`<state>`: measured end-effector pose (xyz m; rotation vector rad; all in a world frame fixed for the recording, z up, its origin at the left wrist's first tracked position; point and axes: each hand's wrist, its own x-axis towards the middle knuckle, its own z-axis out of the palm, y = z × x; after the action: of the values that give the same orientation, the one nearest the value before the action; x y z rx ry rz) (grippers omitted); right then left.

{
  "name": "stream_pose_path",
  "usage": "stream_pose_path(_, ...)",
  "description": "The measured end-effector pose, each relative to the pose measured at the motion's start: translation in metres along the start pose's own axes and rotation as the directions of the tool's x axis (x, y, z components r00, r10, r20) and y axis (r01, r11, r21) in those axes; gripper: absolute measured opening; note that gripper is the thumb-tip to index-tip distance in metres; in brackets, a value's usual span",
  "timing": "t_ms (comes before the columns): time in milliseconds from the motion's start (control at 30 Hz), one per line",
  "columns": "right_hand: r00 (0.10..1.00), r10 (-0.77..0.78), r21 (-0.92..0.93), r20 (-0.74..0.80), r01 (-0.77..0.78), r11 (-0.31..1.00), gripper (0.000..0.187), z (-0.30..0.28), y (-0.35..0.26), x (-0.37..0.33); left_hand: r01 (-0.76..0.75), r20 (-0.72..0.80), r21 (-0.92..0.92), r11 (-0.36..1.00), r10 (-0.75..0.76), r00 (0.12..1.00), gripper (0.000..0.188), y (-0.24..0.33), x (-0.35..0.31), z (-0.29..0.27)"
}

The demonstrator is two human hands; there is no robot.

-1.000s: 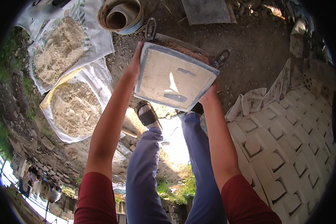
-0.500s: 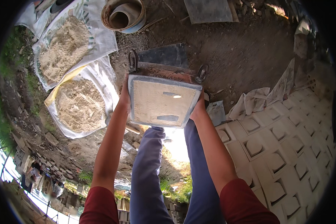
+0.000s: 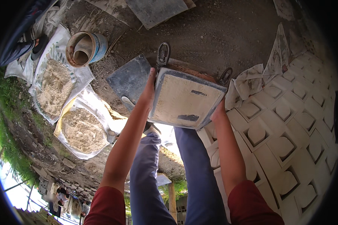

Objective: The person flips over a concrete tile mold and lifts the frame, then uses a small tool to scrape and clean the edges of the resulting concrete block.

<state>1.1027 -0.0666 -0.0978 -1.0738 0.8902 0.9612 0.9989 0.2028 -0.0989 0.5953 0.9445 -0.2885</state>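
Between my two hands I carry a rectangular mould [image 3: 190, 98] with a dark rim, its face filled with pale, sandy material. Two dark patches show in that pale surface. Dark metal loop handles [image 3: 163, 54] stand up at its far corners, beside a rusty reddish far side. My left hand [image 3: 150, 90] presses along the left side, and my right hand [image 3: 218, 111] grips the right side; most fingers of both are hidden. Right of it lie rows of pale cast blocks [image 3: 282, 145] with raised, rounded shapes. My legs are below the mould.
Two open sacks of sandy powder [image 3: 83, 130] lie at the left, with a rusty-rimmed blue bucket [image 3: 97, 47] beyond. Dark flat sheets [image 3: 130, 79] rest on the ground. A crumpled cloth [image 3: 248, 84] borders the blocks. Another person's legs [image 3: 20, 50] show far left.
The mould in my hands has moved right, toward the rows of blocks, as the view shifted. A flat dark sheet with a spoon-like tool now shows left of it. Another person's legs have come into view.
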Motion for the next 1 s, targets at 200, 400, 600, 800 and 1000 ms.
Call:
stream_pose_path(200,0.995,-0.101,0.099,-0.024,0.103,0.990,0.071,-0.034,-0.067,0.061,0.083,0.097,0.099,0.992,-0.093,0.991,0.074,0.011,0.112,0.062)
stream_pose_path(400,0.988,-0.142,0.050,-0.058,0.145,0.988,0.073,-0.055,-0.090,0.138,0.060,0.111,0.143,0.988,-0.076,0.991,0.072,0.003,0.193,0.084)
stream_pose_path(600,0.996,-0.086,-0.001,0.017,0.086,0.996,0.075,-0.072,-0.092,0.190,0.161,-0.050,0.240,0.957,-0.154,0.987,0.073,-0.014,0.232,0.073)
stream_pose_path(800,0.998,-0.056,-0.078,0.004,0.056,0.995,0.067,-0.066,-0.092,0.207,0.233,-0.099,0.172,0.957,-0.219,0.971,0.070,-0.024,0.242,0.054)
stream_pose_path(1000,0.997,0.040,-0.148,-0.061,-0.049,0.988,0.070,-0.062,-0.088,0.211,0.215,-0.180,0.139,0.967,-0.189,0.965,0.071,-0.032,0.243,0.039)
